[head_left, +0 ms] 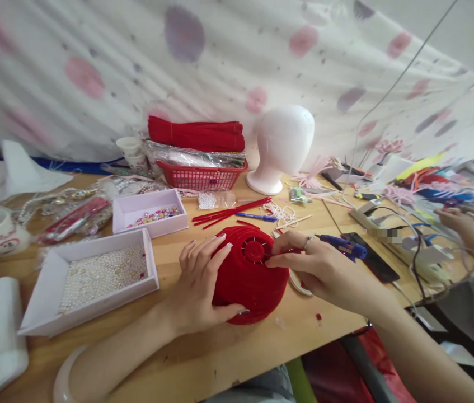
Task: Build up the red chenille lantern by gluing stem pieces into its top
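Note:
A red ribbed dome-shaped piece lies on the wooden table in front of me. My left hand cups its left side, thumb under the near edge and fingers curved over the top. My right hand reaches in from the right. Its thumb and forefinger pinch at the small round hub on top of the dome. What they pinch is too small to make out. A ring sits on one right finger.
A white tray of pearl beads and a smaller tray of coloured gems stand at the left. Behind are a red basket, a white foam head, red sticks and a blue glue gun. Another person's hands work at the right.

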Tool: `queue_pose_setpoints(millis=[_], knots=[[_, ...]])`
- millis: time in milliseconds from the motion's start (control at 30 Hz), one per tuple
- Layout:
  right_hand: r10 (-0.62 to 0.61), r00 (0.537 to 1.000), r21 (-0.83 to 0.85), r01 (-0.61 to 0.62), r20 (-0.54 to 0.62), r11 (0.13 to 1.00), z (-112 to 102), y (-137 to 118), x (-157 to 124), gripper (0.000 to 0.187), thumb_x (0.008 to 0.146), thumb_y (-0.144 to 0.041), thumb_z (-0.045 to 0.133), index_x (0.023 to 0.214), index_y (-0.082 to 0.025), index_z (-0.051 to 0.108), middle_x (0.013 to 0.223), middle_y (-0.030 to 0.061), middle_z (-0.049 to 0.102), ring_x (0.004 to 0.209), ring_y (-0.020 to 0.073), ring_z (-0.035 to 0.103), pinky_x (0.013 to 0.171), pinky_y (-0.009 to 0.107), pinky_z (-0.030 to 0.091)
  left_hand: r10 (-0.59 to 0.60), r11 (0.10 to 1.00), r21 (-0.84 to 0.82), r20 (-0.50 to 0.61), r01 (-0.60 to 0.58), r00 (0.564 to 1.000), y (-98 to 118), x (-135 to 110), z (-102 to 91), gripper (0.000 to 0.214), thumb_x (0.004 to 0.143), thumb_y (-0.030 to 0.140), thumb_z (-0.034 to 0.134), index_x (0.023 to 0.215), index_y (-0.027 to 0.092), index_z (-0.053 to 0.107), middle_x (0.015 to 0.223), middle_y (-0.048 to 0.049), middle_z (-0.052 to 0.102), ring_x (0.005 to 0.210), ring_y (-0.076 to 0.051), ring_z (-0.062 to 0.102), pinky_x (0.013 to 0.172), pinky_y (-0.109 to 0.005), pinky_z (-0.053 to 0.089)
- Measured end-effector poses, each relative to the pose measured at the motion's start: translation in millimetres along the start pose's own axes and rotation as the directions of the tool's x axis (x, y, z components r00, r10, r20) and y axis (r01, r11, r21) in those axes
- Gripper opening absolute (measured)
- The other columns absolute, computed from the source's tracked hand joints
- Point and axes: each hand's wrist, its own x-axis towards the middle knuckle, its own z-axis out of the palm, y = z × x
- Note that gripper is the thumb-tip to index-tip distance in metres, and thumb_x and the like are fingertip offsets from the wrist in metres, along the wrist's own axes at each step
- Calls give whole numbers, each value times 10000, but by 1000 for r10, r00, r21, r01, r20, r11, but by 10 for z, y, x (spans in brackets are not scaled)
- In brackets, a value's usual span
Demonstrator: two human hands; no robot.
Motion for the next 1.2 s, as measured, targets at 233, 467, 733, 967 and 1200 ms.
queue_pose_setpoints(millis=[233, 467, 733, 967, 1200], knots=[[48, 992, -8, -50, -116, 999, 92, -66, -28, 444, 864, 31, 420, 1061, -210, 737, 1125, 107, 683, 958, 187, 679, 767, 301, 564, 46, 999, 4, -26, -46, 999, 97, 14, -43, 764, 854, 329, 642, 1509, 237, 260, 1485, -228, 363, 1362, -401, 398, 1111, -680, 262], [121, 961, -66, -141, -250, 988, 271, -222, -115, 420, 907, -10, 386, 1084, -185, 724, 1113, 136, 686, 928, 247, 696, 736, 372, 574, 80, 995, 63, 37, -83, 996, 63, 43, -83, 552, 932, 344, 560, 1443, 252, 373, 1503, -204, 334, 1379, -378, 367, 1126, -645, 222], [153, 946, -39, -171, -284, 984, 311, -254, -127, 440, 894, 30, 365, 1069, -193, 702, 1083, 97, 708, 911, 211, 689, 736, 329, 557, 170, 976, 126, 56, -176, 984, 8, 183, -217, 383, 960, 319, 541, 1333, 243, 499, 1450, -182, 369, 1339, -349, 395, 1125, -603, 221], [195, 911, 29, -198, -363, 980, 385, -293, -124, 435, 881, 45, 362, 1043, -180, 697, 1051, 85, 711, 889, 192, 703, 711, 297, 550, 250, 947, 202, 26, -250, 968, 25, 221, -254, 289, 1000, 326, 490, 1273, 252, 549, 1421, -159, 391, 1300, -309, 422, 1156, -555, 145], [261, 872, 123, -230, -415, 965, 437, -350, -82, 381, 914, 29, 381, 1001, -152, 705, 1019, 94, 708, 872, 176, 698, 686, 275, 524, 206, 963, 168, 34, -209, 978, 21, 195, -225, 293, 1001, 309, 494, 1286, 257, 535, 1439, -167, 372, 1324, -318, 411, 1153, -565, 152]])
